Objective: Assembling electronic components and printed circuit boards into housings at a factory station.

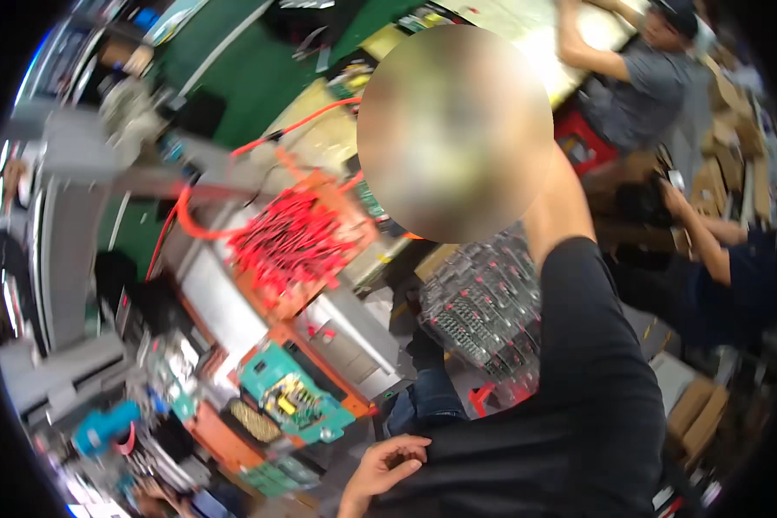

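Note:
My left hand hangs low at the bottom, in front of my dark shirt. Its fingers curl loosely, the thumb stands apart from the index finger, and nothing shows in it. My right arm stretches up and forward. A round blurred patch covers my right hand and whatever it touches. Left of my left hand, a teal fixture carries a circuit board with yellow parts. A heap of red-tipped leads lies on an orange-brown board beyond it. Green circuit boards show beside the blurred patch.
A stack of dark trays with red bits stands below my right arm. A red hose curves past the leads. One person sits at the upper right; another is at the right. Cardboard boxes stand at the right.

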Tool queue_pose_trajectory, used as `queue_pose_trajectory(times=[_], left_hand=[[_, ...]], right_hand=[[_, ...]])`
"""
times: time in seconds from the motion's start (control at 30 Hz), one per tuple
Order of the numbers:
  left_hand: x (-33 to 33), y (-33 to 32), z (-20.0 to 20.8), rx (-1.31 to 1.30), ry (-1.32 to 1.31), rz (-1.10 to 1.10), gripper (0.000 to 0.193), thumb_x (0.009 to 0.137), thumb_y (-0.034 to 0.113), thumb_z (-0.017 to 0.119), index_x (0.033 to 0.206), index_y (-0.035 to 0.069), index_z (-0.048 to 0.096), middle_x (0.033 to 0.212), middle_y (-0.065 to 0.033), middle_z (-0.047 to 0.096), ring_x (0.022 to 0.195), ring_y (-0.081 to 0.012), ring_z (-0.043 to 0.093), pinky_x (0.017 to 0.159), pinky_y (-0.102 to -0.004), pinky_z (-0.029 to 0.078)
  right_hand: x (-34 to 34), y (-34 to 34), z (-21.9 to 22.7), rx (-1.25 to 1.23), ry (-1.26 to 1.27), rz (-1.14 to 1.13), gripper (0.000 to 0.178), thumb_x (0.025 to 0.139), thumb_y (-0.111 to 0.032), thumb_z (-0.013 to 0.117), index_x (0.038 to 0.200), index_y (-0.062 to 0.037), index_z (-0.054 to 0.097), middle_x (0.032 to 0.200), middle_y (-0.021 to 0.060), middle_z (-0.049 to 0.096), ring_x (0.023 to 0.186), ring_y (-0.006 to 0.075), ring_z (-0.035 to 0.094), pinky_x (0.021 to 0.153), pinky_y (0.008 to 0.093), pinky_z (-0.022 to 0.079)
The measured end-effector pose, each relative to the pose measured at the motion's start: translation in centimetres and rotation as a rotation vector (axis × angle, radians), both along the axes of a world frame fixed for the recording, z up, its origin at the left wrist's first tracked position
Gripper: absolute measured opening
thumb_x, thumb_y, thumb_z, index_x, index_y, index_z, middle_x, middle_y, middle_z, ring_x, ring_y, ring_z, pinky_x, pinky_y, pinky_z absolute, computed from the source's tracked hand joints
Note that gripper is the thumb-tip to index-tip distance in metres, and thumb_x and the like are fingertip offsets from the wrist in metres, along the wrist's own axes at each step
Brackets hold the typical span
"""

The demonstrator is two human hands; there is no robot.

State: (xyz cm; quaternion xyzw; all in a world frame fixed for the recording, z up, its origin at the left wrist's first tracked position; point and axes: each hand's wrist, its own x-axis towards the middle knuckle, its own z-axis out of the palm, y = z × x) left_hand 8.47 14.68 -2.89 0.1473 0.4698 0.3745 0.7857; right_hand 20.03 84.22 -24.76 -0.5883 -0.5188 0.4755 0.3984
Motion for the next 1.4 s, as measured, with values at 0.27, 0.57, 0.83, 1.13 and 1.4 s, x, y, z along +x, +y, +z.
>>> queue_pose_trajectory(times=[0.27, 0.57, 0.83, 1.13, 1.4], left_hand=[[-1.6, 1.3, 1.7, 0.148, 0.137, -0.051, 0.036, 0.101, 0.012, 0.065, 0.136, 0.005, 0.062, 0.103, -0.0007, 0.068, 0.088, -0.0062, 0.061, 0.077, -0.0234, 0.048], [-4.2, -4.2, 3.4, 0.359, 0.184, 0.189, 0.035, 0.098, 0.014, 0.067, 0.132, 0.006, 0.063, 0.097, 0.0019, 0.066, 0.077, -0.0047, 0.057, 0.071, -0.0225, 0.046], [-13.4, -17.8, 6.6, 0.573, 0.371, 0.542, 0.025, 0.094, 0.008, 0.070, 0.118, 0.001, 0.070, 0.093, -0.0041, 0.070, 0.087, -0.0099, 0.065, 0.078, -0.0261, 0.052], [-31.6, -38.6, -4.6, 0.279, 0.567, 1.517, 0.011, 0.098, 0.005, 0.060, 0.103, -0.001, 0.068, 0.068, 0.0022, 0.057, 0.060, -0.0043, 0.050, 0.055, -0.0213, 0.038], [-35.2, -45.1, -20.7, -0.196, 0.625, 1.395, 0.017, 0.103, 0.018, 0.059, 0.104, 0.006, 0.071, 0.074, 0.0045, 0.056, 0.064, -0.0032, 0.051, 0.055, -0.0207, 0.038]], right_hand=[[1.0, -8.9, -5.8, 0.563, -1.271, 0.439, 0.082, 0.083, -0.051, 0.073, 0.151, -0.0127, 0.046, 0.150, 0.0152, 0.052, 0.140, 0.0361, 0.045, 0.121, 0.0551, 0.023], [3.5, -10.9, -2.8, 0.614, -1.016, 0.585, 0.065, 0.090, -0.049, 0.064, 0.141, -0.0092, 0.052, 0.133, 0.0159, 0.056, 0.122, 0.0332, 0.050, 0.110, 0.0439, 0.032], [0.9, -27.8, 6.3, 0.263, 0.041, 0.155, 0.024, 0.093, -0.012, 0.058, 0.112, -0.0021, 0.067, 0.091, 0.0079, 0.066, 0.081, 0.0190, 0.060, 0.076, 0.0312, 0.049], [-17.3, -63.5, 27.2, 1.115, -0.093, 0.367, 0.013, 0.090, -0.001, 0.044, 0.086, -0.0001, 0.057, 0.069, 0.0037, 0.049, 0.059, 0.0118, 0.040, 0.054, 0.0254, 0.030], [-26.3, -85.3, 27.3, 0.457, 0.058, 1.012, 0.016, 0.088, -0.006, 0.053, 0.075, 0.0002, 0.060, 0.060, 0.0054, 0.054, 0.052, 0.0142, 0.049, 0.052, 0.0284, 0.036]])
